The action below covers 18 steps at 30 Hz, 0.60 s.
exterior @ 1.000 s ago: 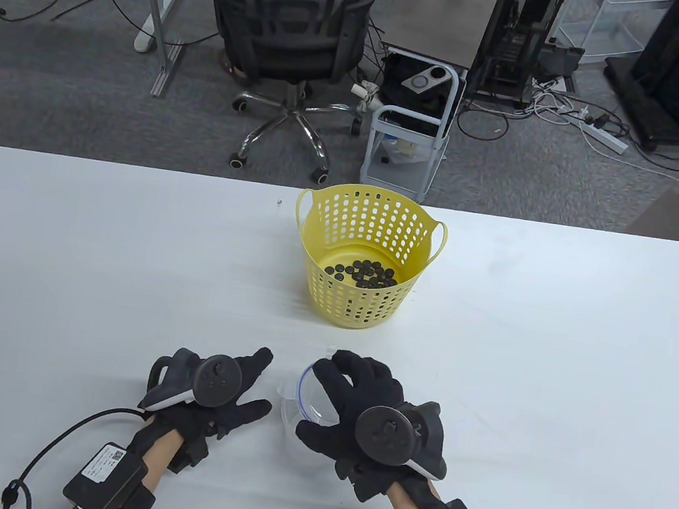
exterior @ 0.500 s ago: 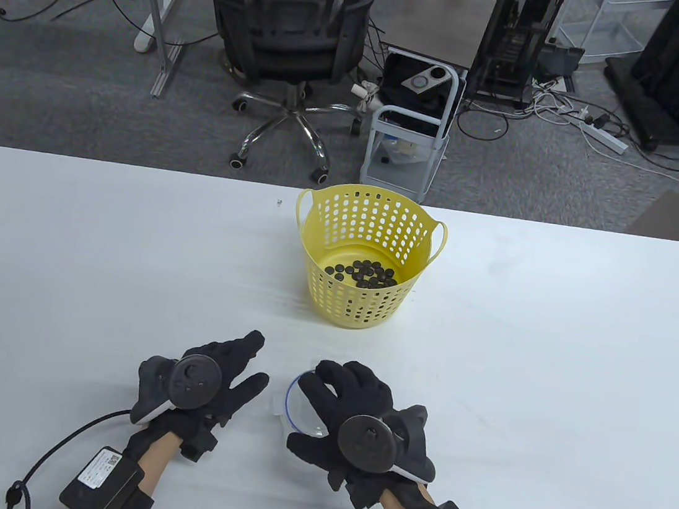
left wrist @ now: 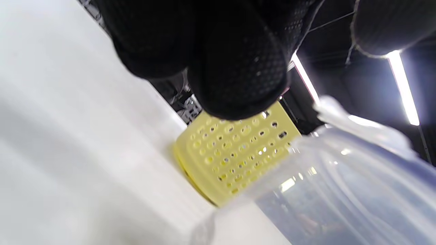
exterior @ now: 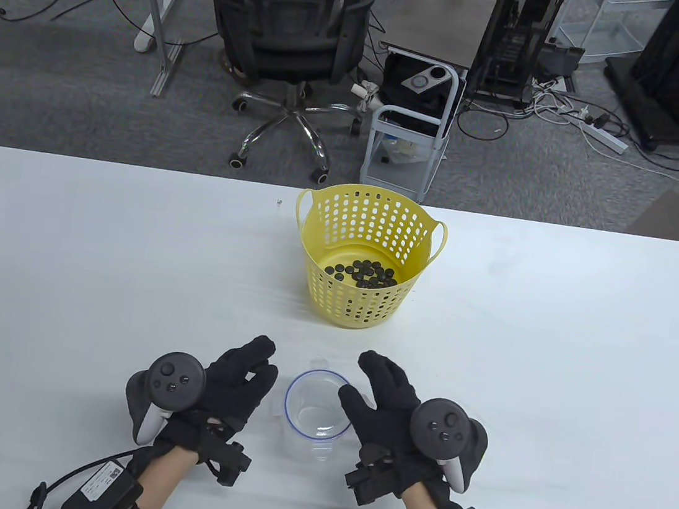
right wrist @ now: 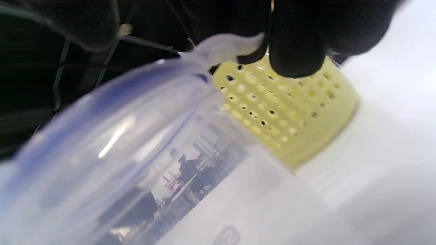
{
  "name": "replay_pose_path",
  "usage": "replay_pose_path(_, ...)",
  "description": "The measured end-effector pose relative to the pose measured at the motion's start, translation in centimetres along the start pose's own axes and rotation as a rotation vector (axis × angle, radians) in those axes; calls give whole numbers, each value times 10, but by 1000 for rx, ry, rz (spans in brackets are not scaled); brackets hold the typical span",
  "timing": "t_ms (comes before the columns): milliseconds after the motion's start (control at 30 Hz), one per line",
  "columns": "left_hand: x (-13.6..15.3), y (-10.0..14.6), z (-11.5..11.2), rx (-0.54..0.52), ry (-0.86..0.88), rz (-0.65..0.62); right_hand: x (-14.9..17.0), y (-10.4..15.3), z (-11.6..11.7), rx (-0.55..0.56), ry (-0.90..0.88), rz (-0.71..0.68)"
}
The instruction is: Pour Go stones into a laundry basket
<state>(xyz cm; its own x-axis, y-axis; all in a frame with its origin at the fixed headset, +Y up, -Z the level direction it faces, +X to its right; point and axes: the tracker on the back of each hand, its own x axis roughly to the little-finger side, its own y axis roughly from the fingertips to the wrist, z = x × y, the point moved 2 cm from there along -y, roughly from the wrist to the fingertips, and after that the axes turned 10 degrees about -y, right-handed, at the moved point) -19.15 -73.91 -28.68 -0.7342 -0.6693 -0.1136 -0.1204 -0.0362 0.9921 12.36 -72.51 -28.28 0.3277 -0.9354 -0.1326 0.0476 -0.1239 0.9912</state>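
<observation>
A yellow perforated laundry basket (exterior: 364, 308) stands at the table's middle back, with several black Go stones (exterior: 363, 273) on its floor. A clear plastic container with a blue rim (exterior: 301, 413) stands upright and empty on the table near the front edge. My left hand (exterior: 256, 368) lies open just left of it. My right hand (exterior: 368, 389) lies open just right of it, fingers at its rim. Neither hand grips it. The left wrist view shows the container (left wrist: 340, 190) and the basket (left wrist: 235, 153). The right wrist view shows the container (right wrist: 102, 153) and the basket (right wrist: 286, 109).
The white table (exterior: 63, 268) spreads wide to both sides. Beyond its far edge are an office chair (exterior: 293, 36) and a small white cart (exterior: 407, 144) on the floor. Glove cables trail at the table's front edge.
My right hand held the tilted container from above; now it has let go and the container stands upright. Both hands have spread open to either side of it.
</observation>
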Motion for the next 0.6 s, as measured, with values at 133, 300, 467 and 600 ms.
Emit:
replay_pose_path(133,-4,4,-14,109,11,25,18,-4,1,-47,-82,91)
replay_pose_path(300,-7,7,-21,168,29,23,21,-2,11,-92,-41,94)
replay_pose_path(467,-9,7,-29,200,61,8,18,2,22,-127,7,57)
replay_pose_path(600,-10,8,-29,193,79,-8,16,3,24,-134,24,51)
